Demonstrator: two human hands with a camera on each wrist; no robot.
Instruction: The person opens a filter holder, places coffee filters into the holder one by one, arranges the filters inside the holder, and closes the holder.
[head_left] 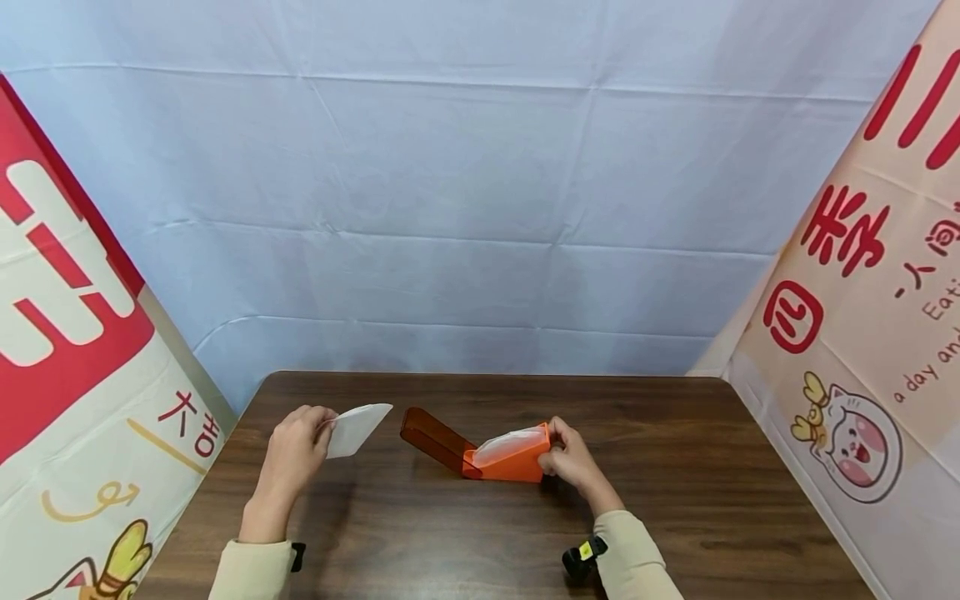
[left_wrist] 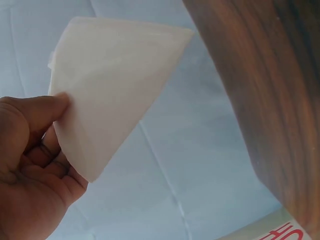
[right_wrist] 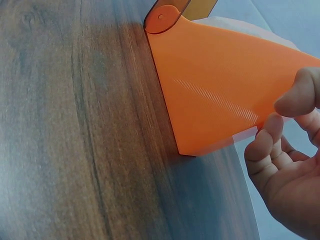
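Note:
A white cone-shaped paper coffee filter (left_wrist: pixel 110 75) is pinched between the thumb and fingers of my left hand (head_left: pixel 297 442), held up over the left side of the table. An orange filter holder (head_left: pixel 510 465) stands on the table near the middle, its see-through brown lid (head_left: pixel 435 437) swung open to the left. More white paper filters (head_left: pixel 510 446) sit inside, their curved tops showing above the orange wall. My right hand (head_left: pixel 573 457) grips the holder's right end, thumb on the near side wall in the right wrist view.
The dark wood table (head_left: pixel 660 467) ends at a pale blue cloth backdrop (head_left: pixel 450 183). Printed cloth panels hang at the left (head_left: pixel 67 333) and right (head_left: pixel 862 375). A black band with a yellow mark (head_left: pixel 585 554) is at the right wrist.

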